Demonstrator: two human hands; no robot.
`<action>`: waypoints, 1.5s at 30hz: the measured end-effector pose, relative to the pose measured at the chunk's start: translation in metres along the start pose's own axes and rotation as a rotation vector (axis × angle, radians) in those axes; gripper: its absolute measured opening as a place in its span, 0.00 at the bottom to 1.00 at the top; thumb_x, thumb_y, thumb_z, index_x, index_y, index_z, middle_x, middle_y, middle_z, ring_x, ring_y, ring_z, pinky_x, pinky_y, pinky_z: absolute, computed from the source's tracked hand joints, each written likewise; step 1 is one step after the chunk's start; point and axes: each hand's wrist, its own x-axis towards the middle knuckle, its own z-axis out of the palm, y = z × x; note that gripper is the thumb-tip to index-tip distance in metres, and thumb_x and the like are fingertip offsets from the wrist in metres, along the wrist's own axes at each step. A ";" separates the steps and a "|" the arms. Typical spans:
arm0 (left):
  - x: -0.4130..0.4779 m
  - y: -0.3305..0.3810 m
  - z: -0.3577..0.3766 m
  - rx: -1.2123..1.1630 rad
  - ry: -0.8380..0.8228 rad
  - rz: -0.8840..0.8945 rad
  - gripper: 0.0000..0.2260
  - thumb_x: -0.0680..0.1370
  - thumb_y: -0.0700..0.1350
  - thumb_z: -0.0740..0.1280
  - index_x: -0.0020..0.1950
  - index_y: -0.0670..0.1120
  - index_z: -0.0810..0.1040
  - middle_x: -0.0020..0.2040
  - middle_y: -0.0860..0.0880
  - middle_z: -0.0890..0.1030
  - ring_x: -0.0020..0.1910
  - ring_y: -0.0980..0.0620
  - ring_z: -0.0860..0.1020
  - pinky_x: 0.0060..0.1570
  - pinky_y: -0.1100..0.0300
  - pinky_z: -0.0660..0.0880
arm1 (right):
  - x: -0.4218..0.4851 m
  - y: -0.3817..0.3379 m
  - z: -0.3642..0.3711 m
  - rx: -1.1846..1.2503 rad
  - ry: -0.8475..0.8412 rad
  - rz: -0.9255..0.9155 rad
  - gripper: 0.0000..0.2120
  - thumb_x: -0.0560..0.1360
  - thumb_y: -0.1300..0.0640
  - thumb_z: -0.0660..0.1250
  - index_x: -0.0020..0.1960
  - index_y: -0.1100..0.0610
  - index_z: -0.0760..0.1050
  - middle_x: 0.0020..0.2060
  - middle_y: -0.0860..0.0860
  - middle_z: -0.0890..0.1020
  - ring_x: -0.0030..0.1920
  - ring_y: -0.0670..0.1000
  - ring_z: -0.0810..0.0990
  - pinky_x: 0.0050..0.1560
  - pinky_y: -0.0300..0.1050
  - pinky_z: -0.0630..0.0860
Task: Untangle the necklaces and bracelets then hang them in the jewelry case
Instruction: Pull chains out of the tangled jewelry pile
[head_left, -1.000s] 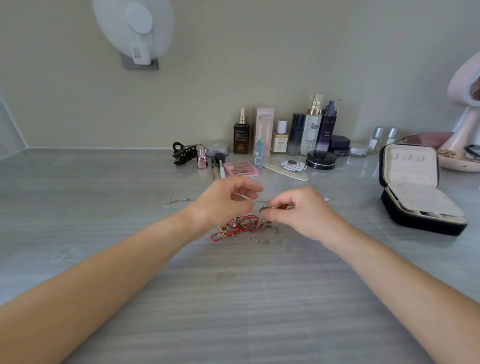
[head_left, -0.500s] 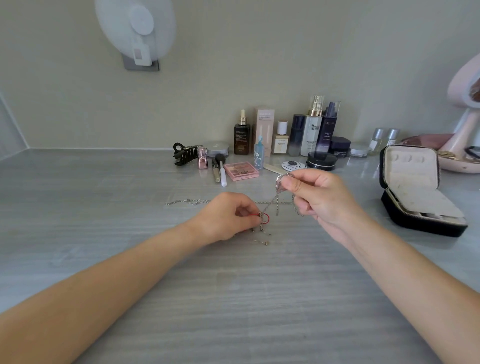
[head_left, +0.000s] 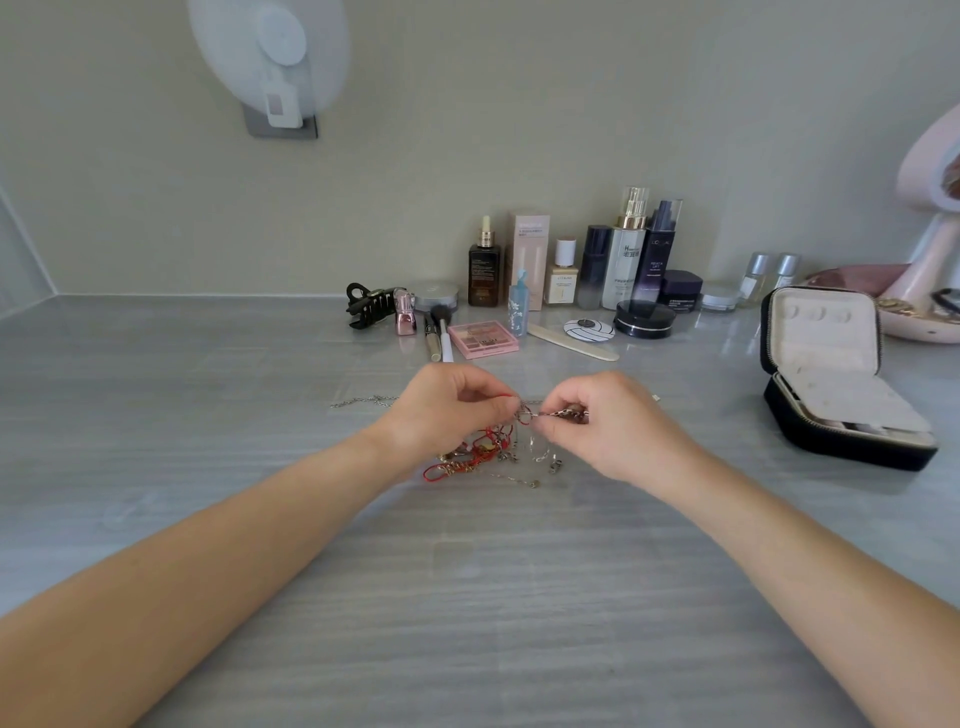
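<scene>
Head view is showing the left hand (head_left: 447, 410) pinching tangled red cord bracelets (head_left: 480, 449) and the right hand (head_left: 608, 421) pinching a silver metal chain (head_left: 563, 414) above the grey bench (head_left: 467, 597).

Soft even daylight, slight wide-angle edge distortion.

Glossy grey countertop (head_left: 467, 597) — metal chains (head_left: 363, 401)

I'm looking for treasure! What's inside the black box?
The jewelry case stands open. Cream lining shows, and a flap covers the bottom tray. No jewelry shows; anything under the flap is hidden.
</scene>
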 end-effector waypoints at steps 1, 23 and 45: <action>0.000 -0.001 -0.001 0.003 0.011 -0.008 0.04 0.73 0.40 0.70 0.39 0.48 0.81 0.33 0.55 0.80 0.28 0.67 0.75 0.32 0.75 0.70 | 0.000 0.001 -0.001 0.018 0.012 -0.003 0.05 0.72 0.52 0.69 0.39 0.51 0.79 0.29 0.45 0.77 0.30 0.43 0.72 0.32 0.34 0.67; 0.006 -0.016 -0.009 0.398 0.056 0.006 0.09 0.72 0.46 0.70 0.53 0.49 0.80 0.45 0.54 0.79 0.39 0.59 0.74 0.43 0.65 0.70 | 0.002 0.003 -0.022 0.574 0.179 0.083 0.08 0.73 0.57 0.68 0.36 0.49 0.76 0.29 0.51 0.74 0.21 0.40 0.66 0.31 0.36 0.64; -0.002 0.011 -0.005 0.053 0.036 -0.053 0.17 0.75 0.52 0.67 0.26 0.49 0.77 0.28 0.48 0.78 0.33 0.53 0.74 0.40 0.59 0.71 | 0.002 0.006 -0.029 0.575 0.158 0.108 0.06 0.74 0.62 0.66 0.42 0.53 0.79 0.38 0.49 0.85 0.22 0.43 0.71 0.27 0.31 0.69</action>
